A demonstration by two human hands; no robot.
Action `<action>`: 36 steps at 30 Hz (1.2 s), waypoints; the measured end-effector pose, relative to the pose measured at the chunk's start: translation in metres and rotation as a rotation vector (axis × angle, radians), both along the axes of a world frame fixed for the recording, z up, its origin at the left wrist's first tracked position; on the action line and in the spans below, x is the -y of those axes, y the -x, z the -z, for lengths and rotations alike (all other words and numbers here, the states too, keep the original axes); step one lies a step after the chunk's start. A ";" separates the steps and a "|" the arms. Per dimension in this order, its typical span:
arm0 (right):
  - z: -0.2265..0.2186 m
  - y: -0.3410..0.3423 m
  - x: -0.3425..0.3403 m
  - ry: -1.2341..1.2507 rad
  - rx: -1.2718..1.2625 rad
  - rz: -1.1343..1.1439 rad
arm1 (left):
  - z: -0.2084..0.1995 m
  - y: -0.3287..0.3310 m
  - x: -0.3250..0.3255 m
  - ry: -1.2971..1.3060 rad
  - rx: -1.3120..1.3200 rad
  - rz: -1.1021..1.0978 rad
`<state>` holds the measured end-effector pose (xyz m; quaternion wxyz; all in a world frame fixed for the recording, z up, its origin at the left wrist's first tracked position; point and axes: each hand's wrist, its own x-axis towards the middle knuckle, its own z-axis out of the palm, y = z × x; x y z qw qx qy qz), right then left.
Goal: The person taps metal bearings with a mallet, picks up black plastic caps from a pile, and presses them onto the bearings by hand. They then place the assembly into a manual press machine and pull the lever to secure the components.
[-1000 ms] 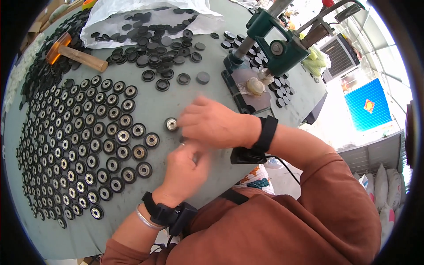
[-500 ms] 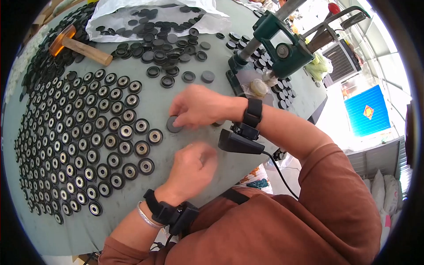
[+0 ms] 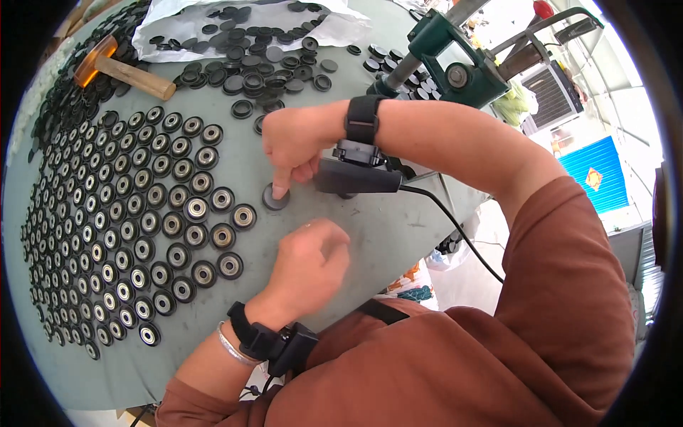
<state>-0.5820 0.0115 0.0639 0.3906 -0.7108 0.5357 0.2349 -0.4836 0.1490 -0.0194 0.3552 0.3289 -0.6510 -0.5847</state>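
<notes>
My right hand (image 3: 293, 148) reaches across the table with one finger pressed down on a flat round black cap (image 3: 275, 197). Its other fingers are curled in, and whatever lies inside them is hidden. Closer to me, my left hand (image 3: 311, 263) hovers bent and blurred, apart from the cap; its fingertips cannot be made out. To the left of both hands lie many black rings with metal bearings (image 3: 230, 265) in their middles, spread in rough rows. Loose black caps (image 3: 242, 109) are heaped beyond the right hand.
A wooden-handled mallet (image 3: 135, 77) with an orange head rests at the far left by a dark heap of caps. Behind stands a white plastic bag (image 3: 153, 32) with caps on it. A green hand press (image 3: 455, 75) rises at the far right. A cable (image 3: 448, 210) trails from my right wrist.
My right hand has turned over from holding the cap's edge to pressing one finger on its top. The right forearm has swung farther out. The left hand stays nearly in place.
</notes>
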 end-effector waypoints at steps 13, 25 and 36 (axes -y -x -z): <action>0.012 0.007 -0.001 -0.048 0.042 0.082 | -0.001 -0.002 -0.001 0.031 -0.007 -0.008; 0.027 0.057 -0.039 0.617 0.313 -0.293 | -0.005 -0.008 0.005 -0.851 -0.501 0.195; 0.019 0.052 -0.115 0.708 0.623 -0.059 | 0.003 -0.005 0.012 -1.036 -0.958 -0.003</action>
